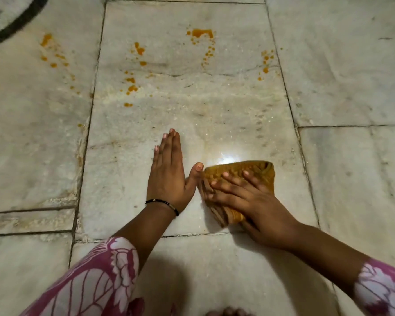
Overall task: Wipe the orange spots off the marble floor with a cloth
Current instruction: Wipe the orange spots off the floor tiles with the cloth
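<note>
My right hand (240,197) presses flat on a folded, orange-stained cloth (258,172) lying on the marble floor (214,115), fingers spread and straight. Just left of the cloth, my left hand (168,174) lies palm down on the floor with the fingers together and the thumb reaching toward the cloth. Orange spots lie farther out on the floor: a large blotch (202,33) at the top centre, a trail (131,80) to the left of the middle, specks (266,62) at the right, and more (53,53) on the left slab.
A white rug with a dark curved band (14,23) lies at the top left corner. Dark grout lines (292,110) run between the slabs. A bright light reflection (228,159) shines on the wet floor by the cloth. Toes (228,312) show at the bottom edge.
</note>
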Demonstrator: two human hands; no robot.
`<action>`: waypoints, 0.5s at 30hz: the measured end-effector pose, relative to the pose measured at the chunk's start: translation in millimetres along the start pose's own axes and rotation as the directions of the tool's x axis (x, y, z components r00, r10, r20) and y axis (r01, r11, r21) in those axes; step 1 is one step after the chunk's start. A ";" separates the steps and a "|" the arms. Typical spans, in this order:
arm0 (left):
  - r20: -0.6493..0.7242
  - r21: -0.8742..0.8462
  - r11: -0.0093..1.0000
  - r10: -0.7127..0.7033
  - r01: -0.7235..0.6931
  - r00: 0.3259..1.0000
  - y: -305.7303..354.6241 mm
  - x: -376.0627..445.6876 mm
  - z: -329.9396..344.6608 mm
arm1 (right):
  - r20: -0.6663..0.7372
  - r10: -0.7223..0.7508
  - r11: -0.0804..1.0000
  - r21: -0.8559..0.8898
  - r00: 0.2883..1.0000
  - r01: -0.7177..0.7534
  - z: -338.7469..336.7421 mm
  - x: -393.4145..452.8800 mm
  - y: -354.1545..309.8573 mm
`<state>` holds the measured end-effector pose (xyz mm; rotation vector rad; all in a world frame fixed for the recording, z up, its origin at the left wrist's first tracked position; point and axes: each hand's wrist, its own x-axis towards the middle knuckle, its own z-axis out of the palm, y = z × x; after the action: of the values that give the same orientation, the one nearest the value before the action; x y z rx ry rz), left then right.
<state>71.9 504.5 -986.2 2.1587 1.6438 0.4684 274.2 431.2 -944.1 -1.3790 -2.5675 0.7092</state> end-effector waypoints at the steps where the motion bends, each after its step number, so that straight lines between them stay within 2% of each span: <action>1: 0.007 0.002 1.000 -0.002 0.002 1.000 -0.1 -0.3 0.3 | -0.063 0.032 0.973 0.229 0.997 -0.016 -7.3 -3.4 -5.9; 2: 0.011 0.007 1.000 -0.003 0.003 1.000 -0.1 -0.3 0.3 | -0.135 0.108 0.880 0.474 0.985 -0.031 -19.5 -2.4 -12.3; 3: 0.015 0.016 1.000 -0.002 0.002 1.000 0.5 -0.1 0.3 | -0.183 0.239 0.709 0.704 0.954 -0.043 -34.3 0.8 -14.9; 4: 0.021 0.027 1.000 0.000 0.000 1.000 0.9 -0.4 0.1 | -0.175 0.378 0.482 0.876 0.909 -0.032 -51.3 4.5 -13.6; 5: 0.026 0.038 0.999 0.002 -0.003 1.000 1.5 -0.7 0.2 | -0.111 0.502 0.268 0.963 0.858 -0.032 -65.7 7.0 -4.0; 6: 0.030 0.046 0.999 0.005 -0.006 1.000 2.0 -0.9 0.4 | -0.028 0.584 0.119 0.992 0.811 -0.052 -77.4 9.0 10.5; 7: 0.035 0.053 0.999 0.010 -0.011 0.999 2.3 -1.0 0.6 | 0.019 0.651 0.080 0.992 0.759 -0.094 -87.6 10.2 27.7; 8: 0.040 0.058 0.998 0.012 -0.014 0.999 2.6 -1.2 0.8 | 0.025 0.715 0.114 0.982 0.699 -0.152 -94.7 11.4 43.1; 9: 0.045 0.060 0.998 0.011 -0.014 0.999 2.4 -1.4 0.8 | -0.019 0.774 0.213 0.949 0.633 -0.232 -96.6 11.6 58.8; 10: 0.049 0.060 0.998 0.008 -0.011 0.999 2.1 -1.6 1.0 | -0.112 0.820 0.345 0.879 0.562 -0.328 -95.8 9.8 75.2; 12: 0.054 0.062 0.998 0.004 -0.007 0.999 1.9 -1.7 1.6 | -0.335 0.818 0.566 0.614 0.467 -0.550 -93.1 4.5 93.6; 13: 0.054 0.064 0.998 0.004 -0.007 0.999 1.9 -1.7 1.7 | -0.438 0.773 0.631 0.463 0.459 -0.623 -91.1 3.9 95.5; 14: 0.055 0.065 0.998 0.003 -0.006 0.998 1.9 -1.4 2.1 | -0.501 0.696 0.700 0.313 0.514 -0.642 -86.5 4.5 93.6; 15: 0.057 0.067 0.998 0.000 -0.004 0.998 1.9 -1.5 2.0 | -0.490 0.631 0.747 0.174 0.602 -0.641 -78.7 6.4 89.1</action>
<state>74.1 502.4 -987.1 2.2013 1.6487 0.3528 363.9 504.8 -917.3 -2.1685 -1.6287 0.2907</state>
